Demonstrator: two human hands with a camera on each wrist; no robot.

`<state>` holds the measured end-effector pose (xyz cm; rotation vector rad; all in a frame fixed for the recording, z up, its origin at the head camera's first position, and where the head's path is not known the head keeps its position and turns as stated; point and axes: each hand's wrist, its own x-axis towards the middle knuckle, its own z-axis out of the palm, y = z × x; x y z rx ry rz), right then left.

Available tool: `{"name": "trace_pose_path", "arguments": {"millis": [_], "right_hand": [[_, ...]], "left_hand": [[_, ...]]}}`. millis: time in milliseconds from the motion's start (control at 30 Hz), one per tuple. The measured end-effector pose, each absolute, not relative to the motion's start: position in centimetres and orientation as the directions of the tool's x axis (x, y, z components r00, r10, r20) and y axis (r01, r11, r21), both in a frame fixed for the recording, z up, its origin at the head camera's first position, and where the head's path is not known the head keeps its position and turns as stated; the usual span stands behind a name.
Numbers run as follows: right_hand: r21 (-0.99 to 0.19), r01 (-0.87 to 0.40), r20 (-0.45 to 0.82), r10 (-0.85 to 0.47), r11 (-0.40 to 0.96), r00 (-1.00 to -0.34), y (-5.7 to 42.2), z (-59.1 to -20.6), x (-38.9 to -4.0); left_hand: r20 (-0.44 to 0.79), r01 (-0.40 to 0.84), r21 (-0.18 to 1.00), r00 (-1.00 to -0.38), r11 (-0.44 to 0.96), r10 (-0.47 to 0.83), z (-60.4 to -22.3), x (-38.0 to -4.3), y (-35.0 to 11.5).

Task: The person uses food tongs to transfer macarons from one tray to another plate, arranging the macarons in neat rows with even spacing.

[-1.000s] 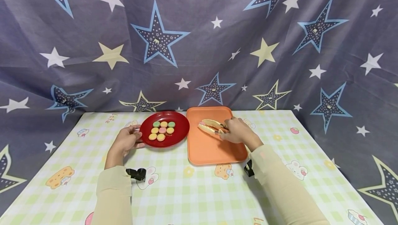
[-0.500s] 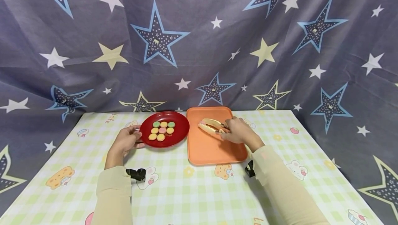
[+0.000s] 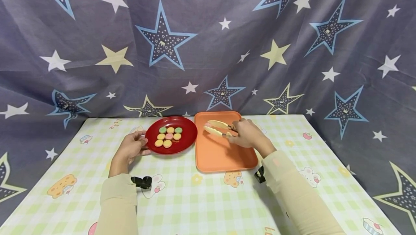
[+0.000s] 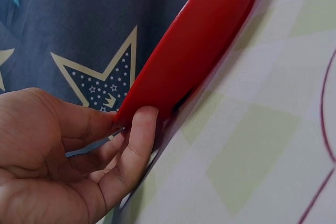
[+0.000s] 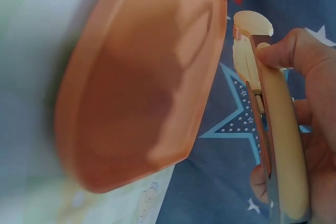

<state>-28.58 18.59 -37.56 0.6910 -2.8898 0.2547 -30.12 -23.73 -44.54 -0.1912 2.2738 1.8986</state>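
My left hand (image 3: 130,146) pinches the left rim of a round red plate (image 3: 188,130), thumb on top and fingers beneath, seen close in the left wrist view. Several yellow, green and pink macarons (image 3: 169,136) sit on the plate in rows. My right hand (image 3: 247,135) grips a pair of tongs (image 5: 283,140) with cream-coloured tips and handles. Between the tips a small pink macaron (image 3: 208,124) shows, mostly covered by them. The tongs are held over the orange tray (image 3: 221,157), their tips pointing left toward the plate.
The tray lies right beside the plate, their edges close together. Both stand on a green-and-white checked tablecloth (image 3: 195,206) with cartoon prints. A dark curtain with stars (image 3: 208,47) hangs behind the table's back edge.
The tongs with the pink macaron have moved slightly left and upward over the tray. My left hand and the plate have stayed in place.
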Motion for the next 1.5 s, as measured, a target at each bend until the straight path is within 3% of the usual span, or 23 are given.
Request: {"name": "trace_pose_path", "arguments": {"millis": [500,1133,1500], "right_hand": [[-0.097,-0.53,0.209,-0.503,0.842,-0.839,15.6,-36.4,-27.5],[0.026,-0.581,0.1,-0.581,0.813,-0.808,10.5,-36.0,-27.0],[0.072,-0.566,0.0,-0.567,0.822,-0.824,8.0,-35.7,-27.6]], "left_hand": [[-0.218,-0.212,0.962,-0.976,0.174,0.017,-44.6,-30.2,-23.9],[-0.213,-0.209,0.959,-0.977,0.193,-0.003,-44.9,-30.4,-23.9],[-0.209,-0.205,0.961,-0.978,0.185,0.002,-45.0,-30.4,-23.9]]}}
